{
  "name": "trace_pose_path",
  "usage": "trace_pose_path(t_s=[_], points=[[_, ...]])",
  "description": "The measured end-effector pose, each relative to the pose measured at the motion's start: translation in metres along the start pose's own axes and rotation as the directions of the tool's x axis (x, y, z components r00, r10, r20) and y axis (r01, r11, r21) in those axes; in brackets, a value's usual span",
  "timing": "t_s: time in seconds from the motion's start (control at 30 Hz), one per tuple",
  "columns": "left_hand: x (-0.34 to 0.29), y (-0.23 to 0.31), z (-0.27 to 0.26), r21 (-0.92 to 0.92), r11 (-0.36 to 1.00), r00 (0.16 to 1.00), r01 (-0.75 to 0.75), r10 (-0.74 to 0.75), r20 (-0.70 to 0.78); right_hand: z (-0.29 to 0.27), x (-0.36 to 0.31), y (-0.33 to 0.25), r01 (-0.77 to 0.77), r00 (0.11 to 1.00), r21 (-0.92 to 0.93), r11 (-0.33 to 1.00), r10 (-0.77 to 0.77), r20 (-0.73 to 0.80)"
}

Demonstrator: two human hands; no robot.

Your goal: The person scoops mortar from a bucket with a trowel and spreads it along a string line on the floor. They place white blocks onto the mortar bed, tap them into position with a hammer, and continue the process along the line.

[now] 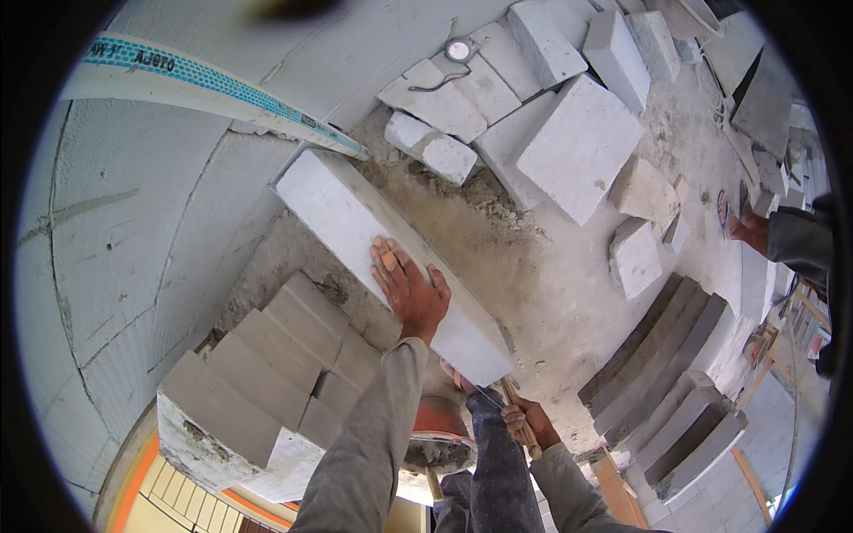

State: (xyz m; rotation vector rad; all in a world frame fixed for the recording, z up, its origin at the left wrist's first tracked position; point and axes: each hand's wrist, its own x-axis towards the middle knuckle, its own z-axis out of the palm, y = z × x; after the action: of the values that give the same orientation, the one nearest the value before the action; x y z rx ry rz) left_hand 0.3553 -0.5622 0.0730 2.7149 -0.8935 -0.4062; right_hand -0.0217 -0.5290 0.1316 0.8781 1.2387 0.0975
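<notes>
A long white lightweight concrete block (373, 240) lies slantwise across the middle, its near end close to my legs. My left hand (410, 289) rests flat on its top with the fingers spread; something orange wraps one finger. At the near end of the block, my right hand (531, 425) is closed round a wooden-handled tool (509, 391). The tool's working end is mostly hidden by the block and my leg, so its kind does not show. Just left of my leg stands a red bucket (440, 415) with greyish material inside.
Stacked grey slabs (258, 369) stand left of the block; more slabs (662, 355) stand at right. Several white blocks (577, 147) lie on the dusty floor beyond. A white pipe (213, 99) leans along the block wall (124, 240). Another person's foot (746, 229) is at far right.
</notes>
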Motion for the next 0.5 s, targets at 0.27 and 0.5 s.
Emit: trace_pose_path(t_s=[0.27,0.5], points=[[0.003,0.0,0.001,-0.002,1.0,1.0,-0.003,0.003,-0.027,0.004,0.005,0.001,-0.005,1.0,0.119,0.993,0.008,-0.026],[0.0,-0.002,0.0,0.001,0.999,0.998,-0.035,0.035,-0.048,0.015,-0.007,-0.002,0.044,0.978,-0.282,0.959,-0.099,-0.184]])
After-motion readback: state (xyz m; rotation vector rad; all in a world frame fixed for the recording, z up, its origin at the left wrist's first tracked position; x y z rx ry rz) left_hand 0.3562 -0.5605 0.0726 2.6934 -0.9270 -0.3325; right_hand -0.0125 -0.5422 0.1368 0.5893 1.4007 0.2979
